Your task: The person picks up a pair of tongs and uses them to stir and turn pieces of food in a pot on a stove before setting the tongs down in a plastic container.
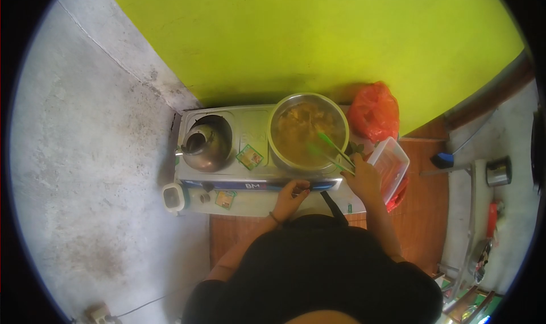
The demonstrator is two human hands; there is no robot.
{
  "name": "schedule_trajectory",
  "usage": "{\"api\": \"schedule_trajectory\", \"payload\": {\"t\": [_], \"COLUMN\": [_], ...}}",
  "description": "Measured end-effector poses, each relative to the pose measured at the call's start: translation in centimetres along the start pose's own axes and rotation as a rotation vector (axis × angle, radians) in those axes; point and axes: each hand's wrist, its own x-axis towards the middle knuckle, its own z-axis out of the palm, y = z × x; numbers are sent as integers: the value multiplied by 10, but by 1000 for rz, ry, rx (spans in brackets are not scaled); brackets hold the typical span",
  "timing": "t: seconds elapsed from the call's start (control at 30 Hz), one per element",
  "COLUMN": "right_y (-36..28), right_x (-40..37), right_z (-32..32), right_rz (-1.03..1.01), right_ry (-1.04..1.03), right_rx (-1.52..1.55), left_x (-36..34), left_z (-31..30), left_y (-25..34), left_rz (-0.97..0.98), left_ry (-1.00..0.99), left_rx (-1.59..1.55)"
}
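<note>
My right hand [364, 179] is closed around a pair of tongs [340, 152] with green tips. The tips reach into a large metal pot [274, 156] on the right side of the stove. Inside are yellowish-brown broth and pieces of food [304, 125]. My left hand [291, 199] is at the stove's front panel, below the pot, with its fingers curled. Whatever those fingers may grip is hidden. The two-burner stove [250, 125] has a blue front strip, and a metal kettle [211, 153] sits on its left burner.
A red plastic bag [373, 113] and a clear plastic container [391, 165] stand right of the pot. One green packet [249, 157] lies on the stove, another [225, 199] before it. A white-and-green box-like item [173, 198] is at the front left. A yellow-green wall [318, 40] rises behind.
</note>
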Motion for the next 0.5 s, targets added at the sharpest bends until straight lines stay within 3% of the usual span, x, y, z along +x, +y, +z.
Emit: {"api": "schedule_trajectory", "payload": {"t": [0.23,0.33,0.5], "right_y": [23,15,16], "right_x": [20,32,39], "right_z": [13,18,34], "right_rz": [-60,11,5], "right_ry": [73,60,16], "right_rx": [-16,-50,14], "left_x": [-1,2,4], "left_z": [4,7,11], "left_y": [4,1,0], "left_rz": [1,33,34], "left_ry": [30,25,13], "left_rx": [7,-85,55]}}
